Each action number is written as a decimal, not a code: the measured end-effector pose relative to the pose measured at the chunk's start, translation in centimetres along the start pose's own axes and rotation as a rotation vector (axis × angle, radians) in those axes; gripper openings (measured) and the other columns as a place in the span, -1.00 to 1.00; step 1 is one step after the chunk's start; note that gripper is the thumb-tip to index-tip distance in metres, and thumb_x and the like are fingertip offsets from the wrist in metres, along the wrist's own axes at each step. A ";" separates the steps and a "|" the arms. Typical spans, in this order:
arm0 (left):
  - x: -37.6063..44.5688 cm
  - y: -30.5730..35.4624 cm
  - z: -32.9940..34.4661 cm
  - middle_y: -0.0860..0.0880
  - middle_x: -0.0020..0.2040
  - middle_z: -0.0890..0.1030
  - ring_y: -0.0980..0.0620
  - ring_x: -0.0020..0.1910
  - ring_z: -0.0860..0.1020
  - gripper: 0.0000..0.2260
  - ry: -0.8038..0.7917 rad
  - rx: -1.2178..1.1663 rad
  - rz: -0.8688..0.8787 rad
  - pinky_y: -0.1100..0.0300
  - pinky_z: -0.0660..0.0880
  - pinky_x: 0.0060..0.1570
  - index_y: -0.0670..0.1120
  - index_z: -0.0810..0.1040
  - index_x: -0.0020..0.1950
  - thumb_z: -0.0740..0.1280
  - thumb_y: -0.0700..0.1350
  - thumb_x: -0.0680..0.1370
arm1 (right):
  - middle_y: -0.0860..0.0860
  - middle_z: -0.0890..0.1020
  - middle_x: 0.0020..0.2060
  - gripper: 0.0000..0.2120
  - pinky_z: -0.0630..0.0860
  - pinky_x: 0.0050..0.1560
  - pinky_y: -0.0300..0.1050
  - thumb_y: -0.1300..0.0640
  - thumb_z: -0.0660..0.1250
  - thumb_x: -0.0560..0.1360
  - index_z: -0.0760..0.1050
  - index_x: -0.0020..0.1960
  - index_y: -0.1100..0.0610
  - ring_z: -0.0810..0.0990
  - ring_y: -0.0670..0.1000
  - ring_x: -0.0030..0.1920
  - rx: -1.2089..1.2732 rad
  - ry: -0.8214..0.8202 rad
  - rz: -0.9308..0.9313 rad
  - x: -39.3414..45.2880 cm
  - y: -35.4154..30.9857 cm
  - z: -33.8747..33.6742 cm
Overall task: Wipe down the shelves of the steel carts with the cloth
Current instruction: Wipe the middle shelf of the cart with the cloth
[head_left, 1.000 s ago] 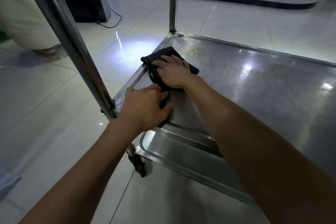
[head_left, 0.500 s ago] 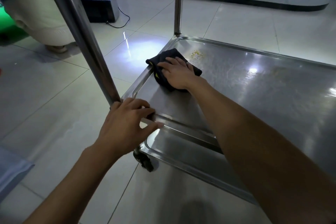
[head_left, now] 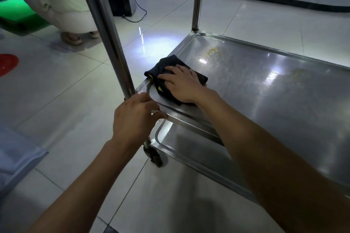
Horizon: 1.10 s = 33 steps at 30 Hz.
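Shelf [head_left: 274,100] first — the middle tray of the steel cart fills the right half of my view, its raised rim running along the near side and round the corner by the post [head_left: 106,30]. Over the last second my left hand [head_left: 134,117] has come off the cloth and back to that near corner; it now grips the rim just beside the foot of the post, fingers curled over the edge, bracing the cart. That leaves the wiping to my right hand [head_left: 181,85] alone, and I judge the stroke can run longer now, with nothing of mine in its path.

To the right and far side the steel lies open, smeared and streaky, all the way to the far rim and the second post [head_left: 198,0]. To the left there is almost no room: the rim and the corner curve sit right at the cloth's edge. Below, the lower shelf [head_left: 198,159] sticks out past the one I am wiping, above a caster [head_left: 155,157] — untouched as far as I can tell.

Cloth [head_left: 164,70] is dark, bunched, lying in the near left corner of the shelf and touching the rim there. My right hand presses flat on it, fingers straight and spread, palm down.

Beyond it, toward the far corner, sits a yellowish stain [head_left: 213,52], apart from the cloth — probably where the next pass should go.
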<state>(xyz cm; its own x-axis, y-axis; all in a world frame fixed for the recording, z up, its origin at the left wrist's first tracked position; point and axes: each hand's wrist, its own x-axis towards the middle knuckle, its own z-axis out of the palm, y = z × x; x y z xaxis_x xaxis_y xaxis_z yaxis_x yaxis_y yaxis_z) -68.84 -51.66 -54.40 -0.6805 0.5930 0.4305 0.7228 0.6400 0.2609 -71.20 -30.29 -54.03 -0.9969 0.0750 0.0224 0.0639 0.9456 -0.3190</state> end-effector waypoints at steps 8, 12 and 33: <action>0.1 0.3 0.1 0.03 -0.15 0.67 -0.04 -0.14 0.57 -0.80 -0.004 0.105 -0.002 -0.01 0.59 -0.10 0.03 0.76 -0.04 0.54 0.09 0.42 | -0.13 0.21 0.56 -0.62 -0.16 0.54 0.20 0.00 0.05 0.67 0.39 0.44 -0.24 0.00 0.03 0.59 0.029 -0.028 -0.117 -3.0 -2.6 0.5; 0.1 0.7 -0.3 0.04 -0.12 0.67 -0.02 -0.11 0.60 -0.82 -0.035 0.110 0.002 0.01 0.61 -0.11 0.05 0.75 -0.03 0.55 0.08 0.42 | -0.14 0.22 0.55 -0.62 -0.14 0.55 0.19 0.01 0.04 0.67 0.39 0.42 -0.23 0.00 0.00 0.59 0.055 -0.023 -0.081 -5.6 -1.7 -0.1; 2.9 6.9 -1.3 -0.03 0.30 0.59 -0.12 0.29 0.52 -0.63 -0.239 0.099 0.115 -0.20 0.42 0.30 0.00 0.58 0.33 0.22 0.14 0.63 | -0.06 0.21 0.57 -0.61 -0.03 0.51 0.28 -0.18 -0.01 0.65 0.30 0.44 -0.22 0.04 0.08 0.58 -0.043 0.241 0.449 -18.2 1.9 -1.2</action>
<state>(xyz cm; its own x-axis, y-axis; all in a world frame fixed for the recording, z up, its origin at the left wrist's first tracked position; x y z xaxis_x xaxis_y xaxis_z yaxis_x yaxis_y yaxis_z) -65.72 -46.19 -50.20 -0.6127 0.7551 0.2331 0.7892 0.5999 0.1312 -52.91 -29.45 -53.88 -0.8323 0.5431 0.1111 0.4907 0.8150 -0.3081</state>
